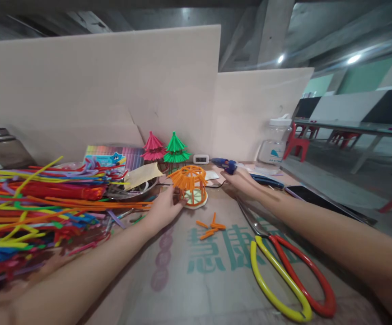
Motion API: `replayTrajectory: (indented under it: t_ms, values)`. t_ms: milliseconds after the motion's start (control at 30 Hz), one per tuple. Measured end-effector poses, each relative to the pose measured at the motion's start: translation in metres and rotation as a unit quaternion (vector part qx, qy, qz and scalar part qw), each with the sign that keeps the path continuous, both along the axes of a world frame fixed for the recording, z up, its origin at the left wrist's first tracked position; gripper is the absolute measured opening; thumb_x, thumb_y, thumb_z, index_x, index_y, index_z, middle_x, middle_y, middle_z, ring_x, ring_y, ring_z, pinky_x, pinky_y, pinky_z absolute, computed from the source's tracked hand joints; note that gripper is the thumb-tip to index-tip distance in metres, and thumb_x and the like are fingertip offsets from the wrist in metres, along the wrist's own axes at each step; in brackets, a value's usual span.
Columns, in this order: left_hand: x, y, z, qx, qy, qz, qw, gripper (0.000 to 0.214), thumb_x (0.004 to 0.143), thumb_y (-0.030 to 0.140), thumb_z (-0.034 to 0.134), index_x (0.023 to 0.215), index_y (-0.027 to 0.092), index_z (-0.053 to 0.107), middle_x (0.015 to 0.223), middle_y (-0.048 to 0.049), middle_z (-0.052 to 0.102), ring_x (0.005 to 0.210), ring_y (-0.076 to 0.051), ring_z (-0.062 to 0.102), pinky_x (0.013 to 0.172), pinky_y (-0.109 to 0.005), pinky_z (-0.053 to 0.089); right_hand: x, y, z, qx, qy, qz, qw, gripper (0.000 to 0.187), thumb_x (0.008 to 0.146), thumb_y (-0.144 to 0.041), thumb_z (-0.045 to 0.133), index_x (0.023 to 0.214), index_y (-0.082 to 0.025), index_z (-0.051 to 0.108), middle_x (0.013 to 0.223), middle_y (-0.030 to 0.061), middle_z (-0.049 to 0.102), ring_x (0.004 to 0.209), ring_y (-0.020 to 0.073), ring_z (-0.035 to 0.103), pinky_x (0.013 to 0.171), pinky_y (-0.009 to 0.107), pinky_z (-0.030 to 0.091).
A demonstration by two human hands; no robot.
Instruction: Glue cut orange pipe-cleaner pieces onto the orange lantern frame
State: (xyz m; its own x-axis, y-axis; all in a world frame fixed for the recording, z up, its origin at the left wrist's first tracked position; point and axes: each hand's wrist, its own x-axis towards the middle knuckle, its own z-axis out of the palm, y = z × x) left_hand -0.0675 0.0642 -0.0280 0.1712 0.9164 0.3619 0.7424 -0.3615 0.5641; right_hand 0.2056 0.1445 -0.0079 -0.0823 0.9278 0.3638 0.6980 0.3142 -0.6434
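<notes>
My left hand [164,208] pinches the lower left side of an orange pipe-cleaner pavilion [189,181], a small domed cage standing on a pale round base. My right hand [242,181] reaches out past it and closes on a blue glue gun [223,164] lying at the back of the table. A few short orange pipe-cleaner cuttings [211,228] lie just in front of the model. Large scissors with yellow and red handles [286,275] rest open under my right forearm.
A big heap of coloured pipe cleaners [36,203] fills the left side. Pink [153,148] and green [176,149] pipe-cleaner pagodas stand by the back board. A clear water bottle [274,142], a small white clock [201,159] and a dark phone [321,201] sit to the right.
</notes>
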Motion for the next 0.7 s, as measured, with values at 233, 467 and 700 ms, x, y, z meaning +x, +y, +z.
replayTrajectory:
  t_ms: [233, 467, 700]
  values:
    - [-0.001, -0.002, 0.000, 0.022, 0.001, -0.001, 1.000, 0.031, 0.084, 0.041, 0.057, 0.103, 0.017, 0.056, 0.106, -0.0127, 0.070, 0.101, -0.030, 0.067, 0.085, -0.043, 0.054, 0.010, -0.055, 0.006, 0.026, 0.080, 0.045, 0.995, 0.030, 0.089, -0.044, 0.051, 0.090, -0.017, 0.063, 0.069, 0.0050, 0.070, 0.066, 0.0206, 0.068, 0.066, 0.033, 0.054]
    - [-0.003, 0.000, -0.001, 0.052, -0.010, -0.040, 0.998, 0.042, 0.087, 0.038, 0.056, 0.123, 0.017, 0.049, 0.120, -0.0140, 0.066, 0.108, -0.028, 0.066, 0.092, -0.042, 0.052, 0.005, -0.114, 0.006, 0.121, 0.156, 0.127, 0.972, 0.026, 0.084, -0.045, 0.064, 0.095, -0.021, 0.067, 0.094, 0.0068, 0.073, 0.086, 0.0231, 0.068, 0.083, 0.039, 0.054]
    - [-0.001, -0.001, 0.001, 0.104, 0.036, -0.044, 0.993, 0.034, 0.083, 0.032, 0.062, 0.113, 0.018, 0.057, 0.111, -0.0127, 0.067, 0.110, -0.029, 0.061, 0.096, -0.043, 0.048, -0.004, -0.130, 0.007, 0.061, 0.140, 0.161, 0.975, 0.025, 0.076, -0.045, 0.069, 0.075, -0.022, 0.060, 0.071, 0.0018, 0.068, 0.064, 0.0186, 0.063, 0.061, 0.031, 0.049]
